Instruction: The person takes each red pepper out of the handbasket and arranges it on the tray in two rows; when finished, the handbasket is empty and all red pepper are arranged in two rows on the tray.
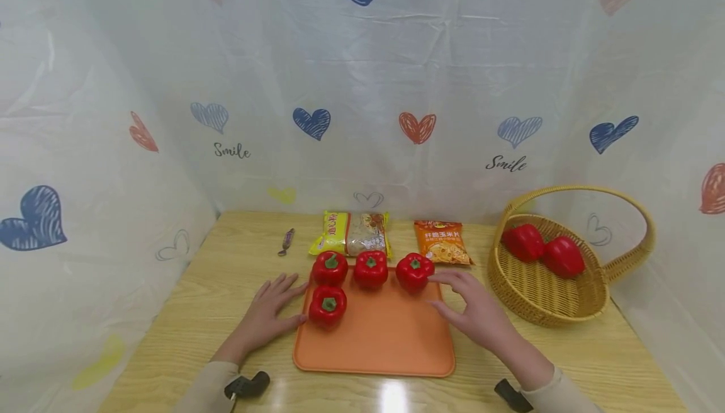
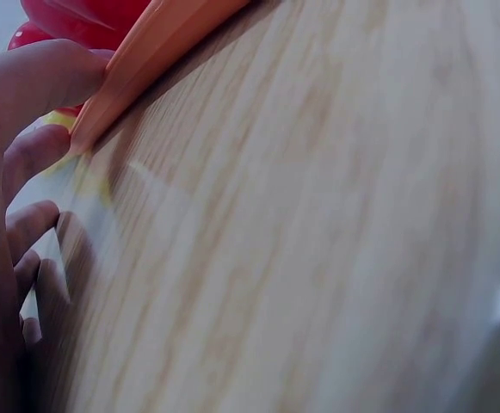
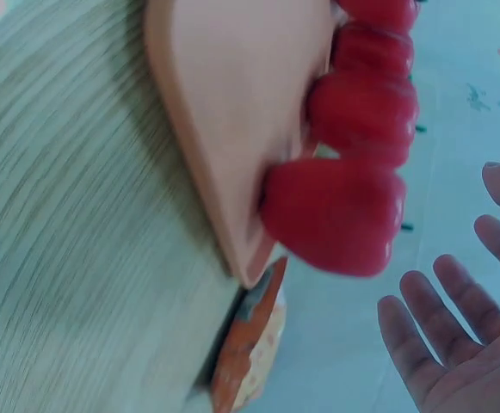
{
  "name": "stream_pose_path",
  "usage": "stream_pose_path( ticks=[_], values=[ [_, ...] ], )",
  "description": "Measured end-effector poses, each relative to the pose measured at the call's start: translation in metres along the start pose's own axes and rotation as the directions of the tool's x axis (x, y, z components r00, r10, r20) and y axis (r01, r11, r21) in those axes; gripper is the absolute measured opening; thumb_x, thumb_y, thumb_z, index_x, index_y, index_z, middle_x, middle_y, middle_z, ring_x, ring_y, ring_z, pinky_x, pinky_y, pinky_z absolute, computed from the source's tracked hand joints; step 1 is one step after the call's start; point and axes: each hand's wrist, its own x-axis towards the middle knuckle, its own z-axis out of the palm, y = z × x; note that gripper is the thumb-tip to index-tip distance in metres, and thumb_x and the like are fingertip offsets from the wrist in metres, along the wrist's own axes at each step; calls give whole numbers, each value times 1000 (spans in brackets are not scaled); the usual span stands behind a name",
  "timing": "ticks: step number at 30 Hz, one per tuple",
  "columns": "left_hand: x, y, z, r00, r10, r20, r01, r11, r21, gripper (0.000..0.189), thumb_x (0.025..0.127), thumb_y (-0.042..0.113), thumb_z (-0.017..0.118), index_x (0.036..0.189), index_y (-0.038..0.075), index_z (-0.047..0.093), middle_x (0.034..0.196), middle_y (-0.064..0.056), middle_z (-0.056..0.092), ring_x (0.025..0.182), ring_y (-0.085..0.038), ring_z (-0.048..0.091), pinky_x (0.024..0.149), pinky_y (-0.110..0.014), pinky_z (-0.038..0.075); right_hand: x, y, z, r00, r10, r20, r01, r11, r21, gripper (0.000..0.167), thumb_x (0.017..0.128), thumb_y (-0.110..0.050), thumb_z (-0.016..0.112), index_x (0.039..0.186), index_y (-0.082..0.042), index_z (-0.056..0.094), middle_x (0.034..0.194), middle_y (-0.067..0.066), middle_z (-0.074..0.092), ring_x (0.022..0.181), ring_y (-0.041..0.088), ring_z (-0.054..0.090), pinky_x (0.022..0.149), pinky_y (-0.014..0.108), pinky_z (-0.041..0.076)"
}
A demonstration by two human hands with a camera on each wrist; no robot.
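An orange tray (image 1: 391,337) lies on the table, with several red bell peppers on it. Three stand along its far edge: a left one (image 1: 330,269), a middle one (image 1: 370,269) and a right one (image 1: 414,272). Another pepper (image 1: 327,307) sits in front of the left one. My left hand (image 1: 267,313) is at the tray's left edge, its fingers spread and relaxed; in the left wrist view the thumb (image 2: 56,82) touches the rim. My right hand (image 3: 465,344) hovers beside the right pepper, fingers extended and holding nothing; a gap separates them in the right wrist view.
A wicker basket (image 1: 535,315) with a tall handle stands at the right, holding two red peppers (image 1: 544,250). Behind the tray lie a yellow snack packet (image 1: 351,234) and an orange snack bag (image 1: 443,243). A small wrapped candy (image 1: 287,242) lies at the back left.
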Motion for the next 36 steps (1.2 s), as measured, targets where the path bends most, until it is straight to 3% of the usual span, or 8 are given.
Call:
stream_pose_path(
  ticks=[9,24,31,36],
  values=[
    [0,1,-1,1000,-19,20,19,1000,10,66,90,48,73,147,18,58,157,-17,44,149,-45,28,120,-64,11,-7,21,-20,999,17,-38,-20,998,-65,43,85,-17,84,125,-18,69,122,-1,65,105,19,65,80,43,60],
    [-1,4,-3,999,-27,20,27,1000,6,65,90,47,74,146,17,58,157,-17,43,149,-45,27,120,-64,10,-10,52,-53,995,98,1,-98,988,-118,41,88,-18,80,126,-10,68,122,11,63,112,39,62,89,63,53],
    [-1,4,-2,999,-24,21,24,1000,4,65,90,47,74,146,17,58,157,-18,43,149,-45,27,120,-65,10,-7,67,-71,985,171,-18,-172,971,-169,40,90,-24,79,126,-9,68,123,12,62,112,38,62,91,62,52],
    [0,6,-3,1000,-22,21,22,1000,1,65,90,46,74,146,16,59,157,-19,43,149,-46,27,120,-65,10,-2,74,-88,965,261,32,-250,948,-195,46,94,-31,74,131,-7,64,130,18,59,119,43,57,95,66,48]
  ],
)
